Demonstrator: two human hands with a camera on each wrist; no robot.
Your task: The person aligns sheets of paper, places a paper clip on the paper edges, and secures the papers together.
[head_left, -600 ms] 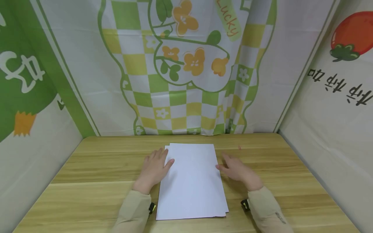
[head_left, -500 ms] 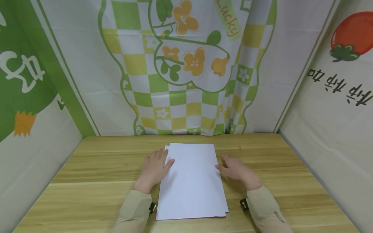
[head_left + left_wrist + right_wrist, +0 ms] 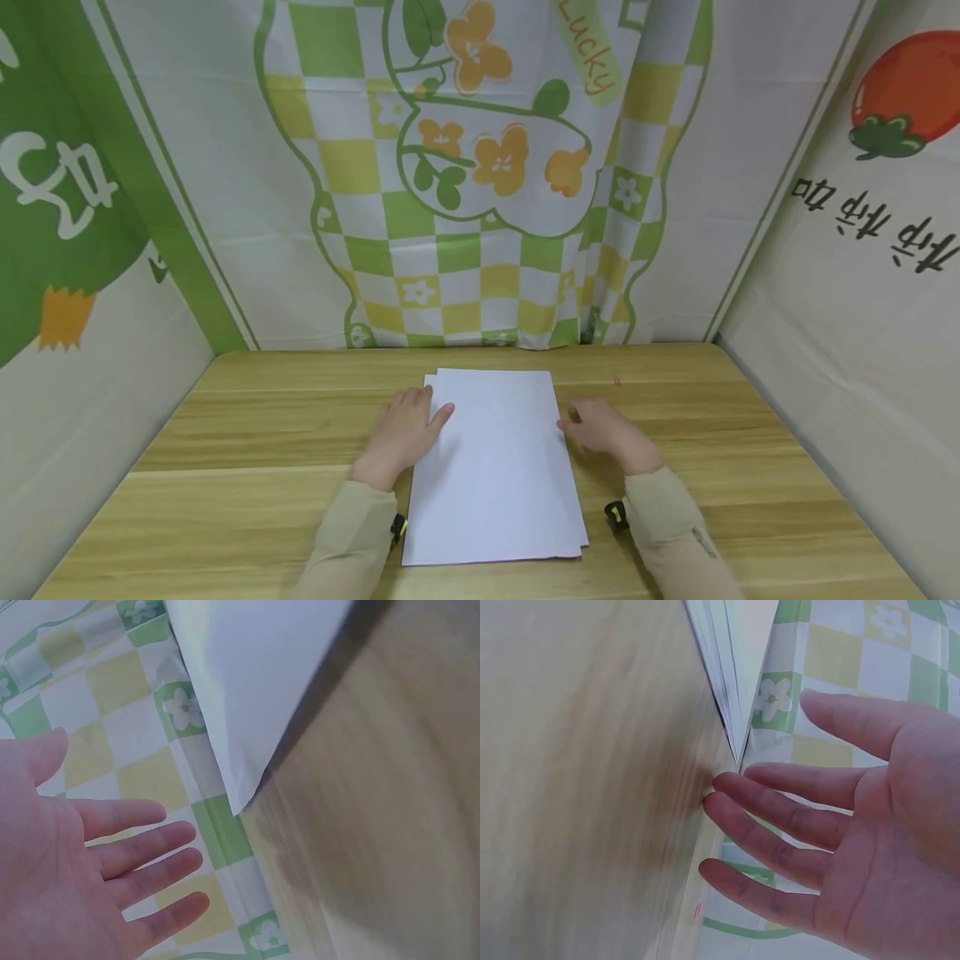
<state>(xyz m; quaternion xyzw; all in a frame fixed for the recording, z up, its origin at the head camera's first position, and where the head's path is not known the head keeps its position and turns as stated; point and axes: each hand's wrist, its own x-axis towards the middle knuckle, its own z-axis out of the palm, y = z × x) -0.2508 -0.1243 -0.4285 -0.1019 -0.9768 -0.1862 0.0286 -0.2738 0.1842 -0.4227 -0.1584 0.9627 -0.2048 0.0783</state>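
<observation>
A stack of white paper sheets (image 3: 495,467) lies on the wooden table, its sheets slightly offset at the corners. Beside its upper left edge is my left hand (image 3: 403,429), thumb reaching over the paper. In the left wrist view that hand (image 3: 90,847) has its fingers spread and fairly straight, holding nothing, near a corner of the white paper (image 3: 251,690). My right hand (image 3: 602,429) is at the stack's right edge, thumb tip right at the paper. The right wrist view shows its fingers (image 3: 769,847) loosely bent and holding nothing, beside the layered sheet edges (image 3: 731,667).
A small red paper clip (image 3: 617,380) lies on the wooden table (image 3: 247,450) at the back right. A green and yellow checkered cloth (image 3: 480,275) hangs behind the table. Printed white panels (image 3: 840,317) stand along both sides.
The fingers of my right hand have drawn in a little, and its forearm has shifted left. My left hand has moved slightly right. The paper stack has stayed in place.
</observation>
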